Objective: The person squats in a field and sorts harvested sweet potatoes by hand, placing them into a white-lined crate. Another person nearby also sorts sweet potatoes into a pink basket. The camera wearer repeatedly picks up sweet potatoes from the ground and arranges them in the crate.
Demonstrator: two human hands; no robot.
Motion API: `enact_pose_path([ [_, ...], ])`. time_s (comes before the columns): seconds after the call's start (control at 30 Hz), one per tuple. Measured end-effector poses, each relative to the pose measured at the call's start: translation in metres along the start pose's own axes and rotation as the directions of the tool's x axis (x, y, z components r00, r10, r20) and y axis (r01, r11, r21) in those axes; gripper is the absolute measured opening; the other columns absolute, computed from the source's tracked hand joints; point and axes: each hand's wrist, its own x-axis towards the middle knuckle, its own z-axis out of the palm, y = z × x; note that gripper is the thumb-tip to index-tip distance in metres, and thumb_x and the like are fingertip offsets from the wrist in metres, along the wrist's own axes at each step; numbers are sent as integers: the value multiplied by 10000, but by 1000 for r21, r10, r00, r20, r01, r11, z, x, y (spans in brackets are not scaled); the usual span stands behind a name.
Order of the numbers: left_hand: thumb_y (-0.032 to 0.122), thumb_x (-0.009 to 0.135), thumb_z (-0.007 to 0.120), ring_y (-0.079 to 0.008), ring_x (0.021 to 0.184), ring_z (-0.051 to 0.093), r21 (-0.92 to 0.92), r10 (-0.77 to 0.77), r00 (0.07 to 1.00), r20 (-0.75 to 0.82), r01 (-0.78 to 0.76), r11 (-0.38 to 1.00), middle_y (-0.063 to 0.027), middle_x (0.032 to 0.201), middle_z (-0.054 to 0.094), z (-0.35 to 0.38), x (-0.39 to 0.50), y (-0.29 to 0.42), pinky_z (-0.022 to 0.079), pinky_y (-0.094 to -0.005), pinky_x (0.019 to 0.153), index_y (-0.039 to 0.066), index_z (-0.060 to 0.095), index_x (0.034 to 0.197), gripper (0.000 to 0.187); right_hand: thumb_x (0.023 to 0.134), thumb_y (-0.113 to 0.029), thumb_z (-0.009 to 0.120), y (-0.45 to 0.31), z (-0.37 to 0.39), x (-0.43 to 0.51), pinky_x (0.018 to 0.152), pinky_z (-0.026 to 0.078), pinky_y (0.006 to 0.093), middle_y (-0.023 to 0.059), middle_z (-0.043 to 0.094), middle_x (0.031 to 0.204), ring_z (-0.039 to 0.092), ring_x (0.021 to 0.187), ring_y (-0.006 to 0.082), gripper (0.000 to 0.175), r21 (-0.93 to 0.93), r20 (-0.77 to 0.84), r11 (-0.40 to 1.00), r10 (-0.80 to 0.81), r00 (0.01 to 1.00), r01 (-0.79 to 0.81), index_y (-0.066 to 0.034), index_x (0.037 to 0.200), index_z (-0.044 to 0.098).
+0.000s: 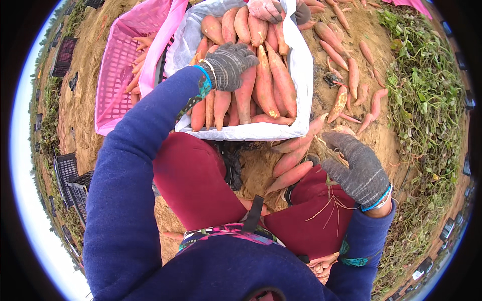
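Inside a crate lined with white fabric (276, 131), sweet potatoes (265, 84) lie packed side by side. My gloved left hand (229, 66) curls over the upper end of one large sweet potato (246, 92), its palm side hidden. To the right of my knee, my gloved right hand (356, 169) bends around thin stringy roots (331, 192), which hang below the thumb. Whether a sweet potato is inside that grip is hard to see. Several loose sweet potatoes (292, 173) lie on the soil between my right knee and the crate.
Another person's hand (265, 9) and dark glove (302, 14) are at the crate's far rim. A pink-lined crate (109, 86) with thinner sweet potatoes adjoins it on the left. More sweet potatoes (353, 73) lie on soil, beside green vines (425, 94). Black crates (67, 177) stand left.
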Motion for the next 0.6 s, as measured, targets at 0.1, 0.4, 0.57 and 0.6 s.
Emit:
enact_pose_path([
  [0.1,212,671,722,-321,1395,311,248,82,987,137,-115,962,-111,1463,389,5,-13,19,246,-563,1118,150,589,1251,598,815,-168,717,0,1,2,902,494,382,186,643,1126,626,1066,314,452,-15,5,999,-28,1000,28,-7,1217,588],
  [0.4,291,597,775,-288,1162,536,346,169,956,241,-247,905,-108,1195,550,-5,17,-11,326,-506,1045,158,622,1168,606,815,-152,711,-1,6,6,908,490,381,191,632,1152,626,1063,311,453,-14,16,999,-30,999,30,-6,1224,583],
  [0.57,330,654,786,-292,1041,606,-9,-33,996,-88,32,999,-114,1199,566,-42,-9,-36,454,-432,904,67,660,1047,490,809,-131,702,-1,5,4,911,491,380,192,632,1150,626,1063,312,452,-35,-3,999,-40,999,40,-3,1225,580],
  [0.6,346,691,784,-307,1072,592,64,-50,965,-257,69,996,-166,1230,552,-53,-14,-45,464,-416,913,37,626,1108,543,809,-130,701,-1,5,5,911,492,381,192,633,1147,627,1063,313,452,-17,-8,999,-35,999,35,-3,1225,580],
])
